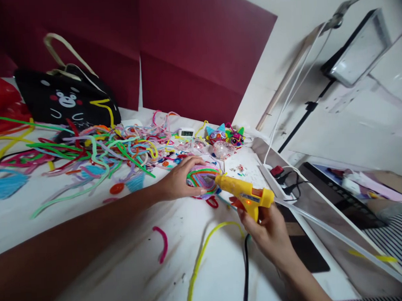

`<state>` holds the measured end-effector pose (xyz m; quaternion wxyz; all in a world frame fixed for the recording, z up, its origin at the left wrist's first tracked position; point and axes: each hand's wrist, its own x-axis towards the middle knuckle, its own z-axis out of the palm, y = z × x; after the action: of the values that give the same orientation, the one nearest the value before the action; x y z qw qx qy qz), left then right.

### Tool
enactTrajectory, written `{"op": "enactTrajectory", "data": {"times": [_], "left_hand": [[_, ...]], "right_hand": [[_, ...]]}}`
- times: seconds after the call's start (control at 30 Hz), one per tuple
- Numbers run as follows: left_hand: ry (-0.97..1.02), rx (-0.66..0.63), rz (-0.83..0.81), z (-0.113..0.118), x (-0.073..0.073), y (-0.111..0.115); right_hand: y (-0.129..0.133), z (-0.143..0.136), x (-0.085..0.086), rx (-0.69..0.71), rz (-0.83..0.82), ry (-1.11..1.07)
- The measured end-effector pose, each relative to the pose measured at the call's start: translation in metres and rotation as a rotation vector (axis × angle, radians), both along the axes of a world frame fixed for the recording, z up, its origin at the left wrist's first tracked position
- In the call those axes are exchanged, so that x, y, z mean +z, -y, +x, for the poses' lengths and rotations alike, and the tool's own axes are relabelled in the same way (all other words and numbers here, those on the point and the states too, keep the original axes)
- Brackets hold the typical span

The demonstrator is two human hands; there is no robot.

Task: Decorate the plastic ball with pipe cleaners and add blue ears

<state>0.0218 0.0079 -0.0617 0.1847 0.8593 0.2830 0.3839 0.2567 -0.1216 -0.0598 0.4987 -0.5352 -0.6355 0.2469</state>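
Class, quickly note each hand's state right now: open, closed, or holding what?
Left hand: closed, holding the striped round piece.
Right hand: closed, holding the yellow glue gun.

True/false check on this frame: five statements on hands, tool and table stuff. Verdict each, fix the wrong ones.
1. The right hand holds a yellow glue gun. True.
2. The left hand is in the air, touching nothing. False: it holds the striped piece.
3. The glue gun's nozzle points at the striped piece. True.
4. The black bag stands to the right of the glue gun. False: it is at the left, behind the pile of pipe cleaners.
5. A short pink strip lies on the table, apart from both hands. True.
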Motion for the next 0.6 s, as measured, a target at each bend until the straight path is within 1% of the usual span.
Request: {"op": "enactTrajectory", "data": {"times": [0.13,0.2,0.43,0.6], "left_hand": [[0.001,0.008,-0.016,0.001,0.004,0.003],[0.007,0.016,-0.024,0.001,0.005,0.003],[0.003,0.016,0.0,0.002,0.001,0.002],[0.009,0.012,-0.004,0.002,0.003,0.004]], "right_hand": [[-0.003,-0.003,-0.006,0.022,0.108,0.097],[-0.002,-0.005,-0.007,0.023,0.135,0.148],[0.0,-0.005,-0.013,0.074,0.125,0.204],[-0.001,-0.004,-0.013,0.03,0.145,0.318]]}}
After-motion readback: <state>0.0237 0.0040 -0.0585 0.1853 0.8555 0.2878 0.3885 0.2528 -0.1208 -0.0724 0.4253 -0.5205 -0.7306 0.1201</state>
